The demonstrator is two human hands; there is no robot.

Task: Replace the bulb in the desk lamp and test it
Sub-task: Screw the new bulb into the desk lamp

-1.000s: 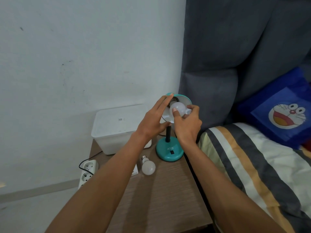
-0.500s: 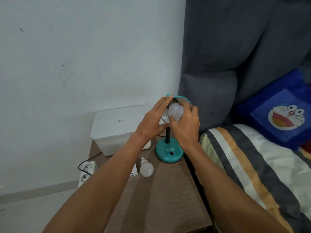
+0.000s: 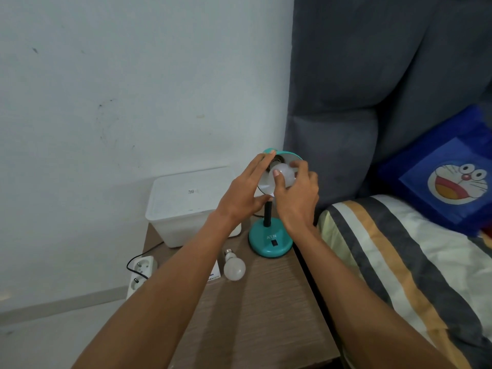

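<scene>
Bulb (image 3: 285,173) is pinched at the mouth of the teal lamp shade (image 3: 292,157) by thumb and fingertips of the right hand (image 3: 296,199), while the shade rim is steadied by the flat, unclenched left hand (image 3: 243,194), which grasps nothing; whether the thread is engaged cannot be told, as the socket is hidden. Cross-threading is judged the main risk if the bulb is turned off-axis, and the lamp base (image 3: 270,242), near the bedside table (image 3: 261,310) edge, could be tipped by sideways force. A second bulb (image 3: 233,268) lying loose on its side could be rolled off if nudged by a forearm.
</scene>
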